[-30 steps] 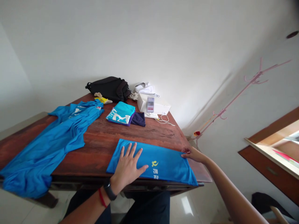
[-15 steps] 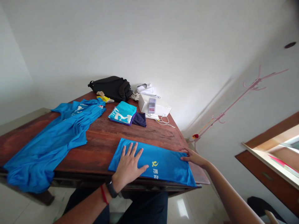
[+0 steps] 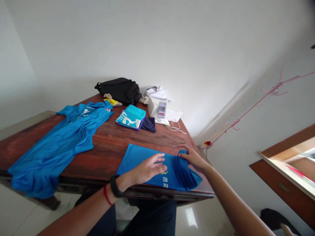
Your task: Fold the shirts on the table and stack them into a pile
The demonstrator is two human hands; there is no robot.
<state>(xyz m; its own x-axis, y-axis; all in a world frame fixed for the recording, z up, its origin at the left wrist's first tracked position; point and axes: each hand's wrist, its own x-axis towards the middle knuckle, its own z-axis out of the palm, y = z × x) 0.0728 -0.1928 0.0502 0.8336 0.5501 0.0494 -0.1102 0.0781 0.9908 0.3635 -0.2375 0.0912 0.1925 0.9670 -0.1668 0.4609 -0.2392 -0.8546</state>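
Observation:
A blue T-shirt point(image 3: 142, 155), folded into a long strip with a yellow and white print, lies along the near edge of the table. My right hand point(image 3: 193, 157) pinches its right end, which is lifted and curls over toward the left. Above the middle of the shirt, close to the print, my left hand point(image 3: 151, 168) has its fingers stretched and apart, with nothing in them. Whether it touches the cloth, I cannot tell. A second blue T-shirt point(image 3: 66, 141) is spread lengthwise on the left, its lower end hanging over the edge.
A folded turquoise shirt point(image 3: 131, 116) lies on purple cloth beside dark navy cloth point(image 3: 149, 124). Behind are a black bag point(image 3: 115, 90), yellow cloth point(image 3: 112, 102), a white box point(image 3: 154, 108) and a white cable point(image 3: 176, 126). A pink coat rack point(image 3: 256, 105) leans at right.
My right hand has taken the shirt's right end and drawn it up and leftward. My left hand has risen from lying flat on the shirt and shifted right.

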